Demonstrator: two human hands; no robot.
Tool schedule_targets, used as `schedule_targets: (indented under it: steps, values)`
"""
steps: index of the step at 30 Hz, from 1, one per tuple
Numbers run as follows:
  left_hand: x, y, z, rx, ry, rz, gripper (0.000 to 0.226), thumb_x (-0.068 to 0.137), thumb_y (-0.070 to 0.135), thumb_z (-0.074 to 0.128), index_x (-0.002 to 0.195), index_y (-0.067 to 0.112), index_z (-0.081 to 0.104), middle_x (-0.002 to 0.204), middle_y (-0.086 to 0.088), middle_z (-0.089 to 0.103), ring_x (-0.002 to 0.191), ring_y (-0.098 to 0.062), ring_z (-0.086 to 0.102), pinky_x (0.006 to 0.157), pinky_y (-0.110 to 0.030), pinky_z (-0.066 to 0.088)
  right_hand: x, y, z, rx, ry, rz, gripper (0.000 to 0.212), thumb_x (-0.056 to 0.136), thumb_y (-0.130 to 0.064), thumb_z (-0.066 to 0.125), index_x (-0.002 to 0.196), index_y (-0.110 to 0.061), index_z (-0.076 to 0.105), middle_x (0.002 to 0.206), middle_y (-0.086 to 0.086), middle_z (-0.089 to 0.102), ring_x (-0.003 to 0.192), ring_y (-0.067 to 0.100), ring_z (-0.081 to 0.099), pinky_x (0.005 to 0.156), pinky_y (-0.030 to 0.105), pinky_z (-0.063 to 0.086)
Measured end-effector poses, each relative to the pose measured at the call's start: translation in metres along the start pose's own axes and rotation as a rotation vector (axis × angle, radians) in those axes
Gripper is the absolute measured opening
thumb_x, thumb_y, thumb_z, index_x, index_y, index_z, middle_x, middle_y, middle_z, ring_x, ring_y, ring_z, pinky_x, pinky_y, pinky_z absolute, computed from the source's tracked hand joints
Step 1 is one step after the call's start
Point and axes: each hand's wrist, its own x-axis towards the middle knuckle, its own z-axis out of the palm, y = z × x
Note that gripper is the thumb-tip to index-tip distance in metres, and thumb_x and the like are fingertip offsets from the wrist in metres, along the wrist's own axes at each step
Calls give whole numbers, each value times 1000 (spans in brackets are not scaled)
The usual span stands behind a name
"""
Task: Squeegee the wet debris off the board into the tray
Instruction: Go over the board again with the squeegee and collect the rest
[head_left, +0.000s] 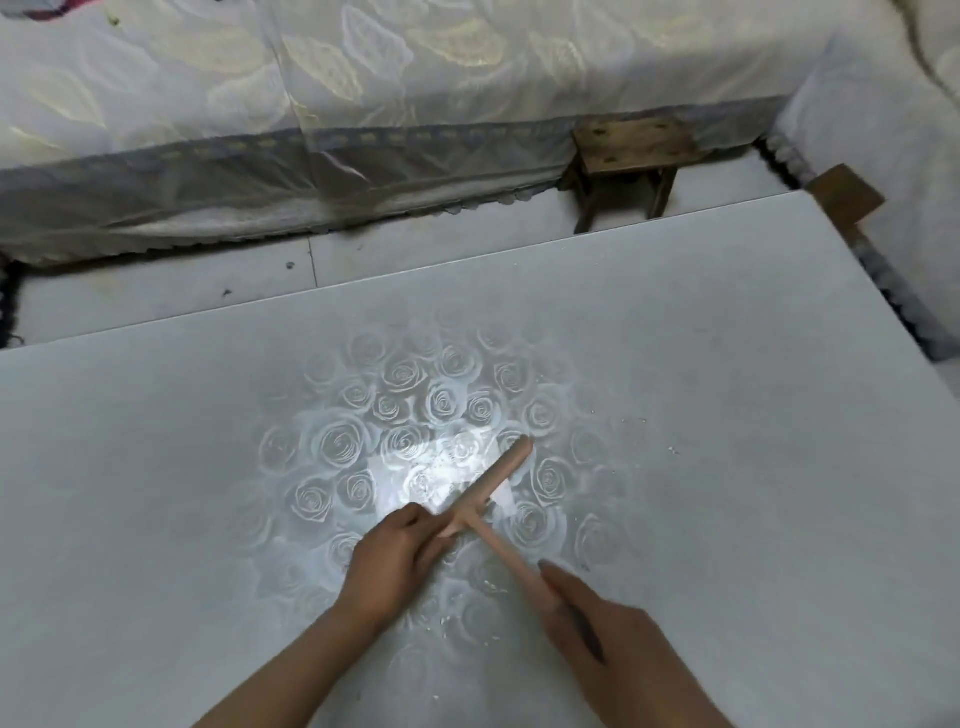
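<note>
Board (727, 338), white and printed with roses, lying flat and filling most of the view, shining wet around its middle. Beyond its far edge, showing a bed cover (311, 104) hanging down toward the tiled floor, and a small wooden stool (631, 156) standing beside it. Not showing the tray anywhere, so not possible to tell on which side it is waiting.

Reaching in from the near edge with both arms. Gripping with the left hand (395, 561), fingers curled round the near end of the crossbar. Holding with the right hand (613, 639), closed round the lower part of the stem.

Resting the squeegee (498, 470), a pale wooden-looking T, with its crossbar down on the wet middle of the board and its stem pointing back toward the person.

Seeing small white flecks of debris (672, 449) scattered on the board to the right of the crossbar, and more lying nearer, between the two arms.

Judging the squeegee as light and stiff, probably getting slippery where wet. Taking it with one hand on the stem for steering and one on the crossbar for pressing, which seems the sound way. Expecting the debris to be clinging to the film of water, so needing even pressure along the whole edge.
</note>
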Motion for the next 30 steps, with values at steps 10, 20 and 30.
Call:
schedule_targets:
  steps: [10, 20, 30]
  values:
    - [24, 15, -43, 188, -44, -140, 67, 87, 42, 20, 130, 2, 52, 132, -16, 53, 120, -33, 50, 95, -39, 44, -7, 118, -143, -358, 44, 72, 34, 91, -56, 40, 123, -66, 35, 99, -21, 69, 84, 0, 64, 77, 23, 48]
    - [46, 51, -4, 427, -145, -91, 63, 84, 39, 12, 136, 11, 34, 141, -8, 32, 130, -24, 33, 101, -35, 32, -61, 243, -195, -429, 6, 339, 23, 92, -53, 36, 113, -63, 34, 84, -25, 60, 68, 2, 59, 63, 28, 51]
    - [81, 86, 39, 499, -183, -139, 92, 86, 58, 51, 149, 9, 6, 157, -15, 1, 147, -31, 3, 118, -47, 11, 0, 238, -160, -377, -49, 171, 20, 99, -44, 33, 113, -56, 42, 103, -26, 58, 94, 4, 57, 80, 29, 46]
